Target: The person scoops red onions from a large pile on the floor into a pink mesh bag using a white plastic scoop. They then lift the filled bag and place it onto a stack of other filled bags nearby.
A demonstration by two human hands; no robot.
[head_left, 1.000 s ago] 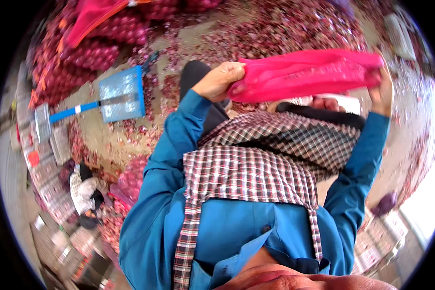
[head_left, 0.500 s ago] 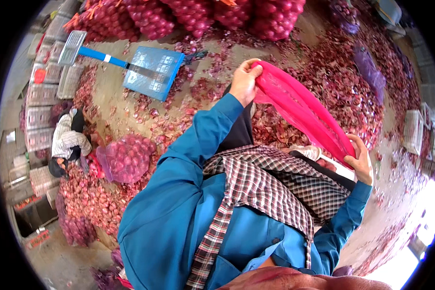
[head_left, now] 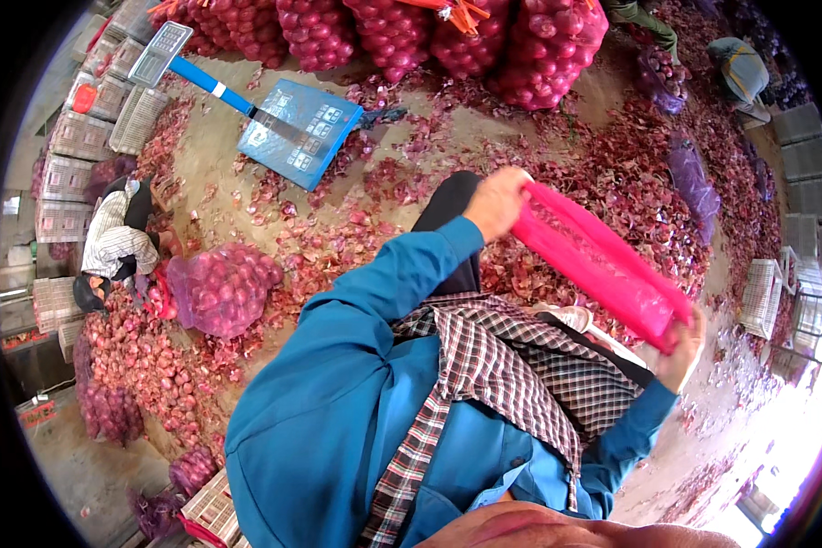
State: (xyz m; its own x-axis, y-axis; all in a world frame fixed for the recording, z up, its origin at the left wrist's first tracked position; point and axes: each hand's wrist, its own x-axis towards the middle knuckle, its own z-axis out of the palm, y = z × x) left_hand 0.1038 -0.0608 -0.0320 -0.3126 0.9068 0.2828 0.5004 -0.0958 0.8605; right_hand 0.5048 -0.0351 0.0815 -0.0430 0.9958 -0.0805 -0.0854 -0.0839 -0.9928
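Observation:
A bright pink mesh bag (head_left: 603, 267) is stretched out between my two hands above my lap and the littered floor. My left hand (head_left: 498, 203) grips its upper left end, with the fingers closed on the mesh. At the lower right end my right hand (head_left: 681, 352), slightly blurred, is closed on the other end. The bag looks flat, with no onions visible in it. Below it, a checked apron (head_left: 511, 365) covers my lap, and a white shoe (head_left: 571, 317) shows past the cloth.
Full red onion sacks (head_left: 393, 41) stand along the far side. A blue platform scale (head_left: 297, 132) lies front left of them. At left, a person (head_left: 119, 233) bends near a purple mesh sack (head_left: 224, 288) and an onion pile (head_left: 146, 365). Crates (head_left: 763, 297) stand at right.
The view has shifted, showing more of the far sacks. Both hands have come lower in the picture, the left also further right, with the pink bag still held between them.

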